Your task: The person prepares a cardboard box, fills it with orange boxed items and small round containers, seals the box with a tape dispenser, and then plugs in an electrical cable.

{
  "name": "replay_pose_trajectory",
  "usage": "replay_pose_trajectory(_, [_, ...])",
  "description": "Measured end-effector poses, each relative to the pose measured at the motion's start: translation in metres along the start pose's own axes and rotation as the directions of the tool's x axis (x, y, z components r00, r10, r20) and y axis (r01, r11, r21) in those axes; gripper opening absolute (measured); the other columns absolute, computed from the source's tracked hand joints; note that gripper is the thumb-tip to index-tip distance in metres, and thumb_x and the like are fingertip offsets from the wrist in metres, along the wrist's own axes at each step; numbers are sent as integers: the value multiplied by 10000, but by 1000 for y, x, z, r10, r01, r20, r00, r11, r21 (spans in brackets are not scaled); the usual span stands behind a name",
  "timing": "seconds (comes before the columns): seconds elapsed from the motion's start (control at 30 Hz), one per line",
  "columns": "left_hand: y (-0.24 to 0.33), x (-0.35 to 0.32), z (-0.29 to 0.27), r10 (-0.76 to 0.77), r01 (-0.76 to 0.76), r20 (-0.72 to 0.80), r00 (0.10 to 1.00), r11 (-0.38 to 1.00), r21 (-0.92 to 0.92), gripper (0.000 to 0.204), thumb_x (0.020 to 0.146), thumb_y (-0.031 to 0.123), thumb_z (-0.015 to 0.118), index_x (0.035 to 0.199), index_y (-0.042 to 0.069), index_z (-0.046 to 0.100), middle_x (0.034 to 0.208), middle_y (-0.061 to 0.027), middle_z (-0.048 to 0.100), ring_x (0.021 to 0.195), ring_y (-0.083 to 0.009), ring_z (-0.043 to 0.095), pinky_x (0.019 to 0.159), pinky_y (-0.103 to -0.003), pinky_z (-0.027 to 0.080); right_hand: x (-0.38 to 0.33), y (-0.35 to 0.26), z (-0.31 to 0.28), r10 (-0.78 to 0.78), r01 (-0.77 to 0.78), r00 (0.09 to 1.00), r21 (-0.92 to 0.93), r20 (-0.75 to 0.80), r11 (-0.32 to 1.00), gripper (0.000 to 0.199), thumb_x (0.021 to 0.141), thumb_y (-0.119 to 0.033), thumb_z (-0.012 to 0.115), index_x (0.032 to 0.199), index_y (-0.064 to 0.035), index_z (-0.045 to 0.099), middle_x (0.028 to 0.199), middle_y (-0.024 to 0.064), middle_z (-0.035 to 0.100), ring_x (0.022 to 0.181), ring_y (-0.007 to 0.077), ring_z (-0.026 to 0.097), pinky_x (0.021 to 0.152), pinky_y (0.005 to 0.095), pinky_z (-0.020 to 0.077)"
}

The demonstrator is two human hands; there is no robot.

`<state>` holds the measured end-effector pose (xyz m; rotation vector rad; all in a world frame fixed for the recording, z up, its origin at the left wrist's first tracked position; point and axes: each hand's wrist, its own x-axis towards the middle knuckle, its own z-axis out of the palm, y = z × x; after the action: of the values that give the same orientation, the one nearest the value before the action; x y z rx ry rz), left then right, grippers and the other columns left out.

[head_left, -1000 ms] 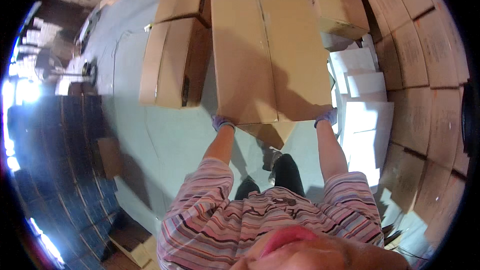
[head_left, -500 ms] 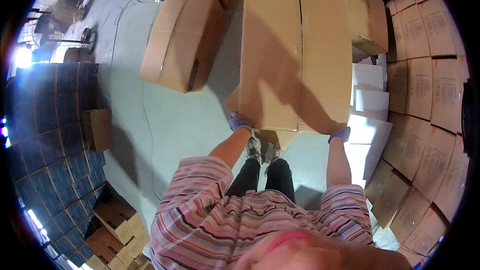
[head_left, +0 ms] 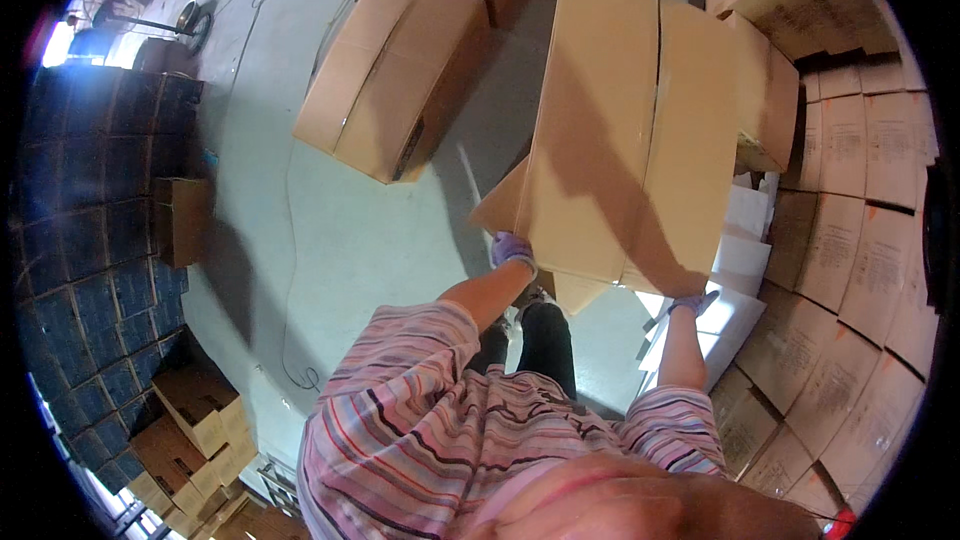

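A large brown cardboard box (head_left: 600, 120) with a seam down its top is in front of me, its near edge between my two hands. My left hand (head_left: 512, 250), in a purple glove, grips its near left corner, beside a flap (head_left: 500, 198) that sticks out from the lower left side. At the near right corner my right hand (head_left: 693, 302), gloved too, holds the box; its fingers are partly hidden. Another flap (head_left: 577, 292) hangs below the near edge.
Two closed cartons (head_left: 390, 80) lie on the floor at the far left. Stacked brown cartons (head_left: 835, 250) line the right side, with white sheets (head_left: 740, 250) beside them. Dark blue boxes (head_left: 90, 190) form a stack at left. A thin cable (head_left: 290, 270) runs across the floor.
The box, with both hands on it, has shifted right in the view and tilted a little. My body has turned, so the surroundings sit differently. Both hands keep their hold.
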<state>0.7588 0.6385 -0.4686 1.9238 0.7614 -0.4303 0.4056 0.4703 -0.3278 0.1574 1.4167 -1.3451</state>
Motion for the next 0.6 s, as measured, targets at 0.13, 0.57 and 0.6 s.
replay_pose_trajectory(0.13, [18, -74, 75, -57, 45, 71, 996, 986, 161, 364, 875, 278, 416, 981, 14, 643, 948, -179, 654, 881, -316, 622, 766, -391, 461, 69, -42, 53, -333, 326, 942, -341, 38, 882, 797, 860, -554, 478, 1428, -61, 213, 1467, 178, 203, 1282, 320, 348, 1031, 453, 322])
replay_pose_trajectory(0.57, [117, -155, 228, -96, 50, 151, 984, 957, 285, 413, 883, 332, 369, 948, 18, 630, 997, -204, 635, 928, -403, 583, 806, -419, 446, 147, 10, 209, -737, 257, 636, -963, 228, -77, 914, 807, -613, 497, 1434, -59, 128, 1346, 468, -16, 1201, 557, 333, 952, 546, 367])
replay_pose_trajectory(0.6, [122, -121, 226, 39, -115, 255, 966, 950, 289, 369, 879, 312, 408, 950, 23, 626, 985, -213, 631, 915, -377, 591, 799, -409, 448, 163, 20, 216, -759, 279, 595, -954, 264, -114, 962, 769, -653, 509, 1432, -67, 131, 1348, 464, -2, 1188, 554, 351, 907, 565, 392])
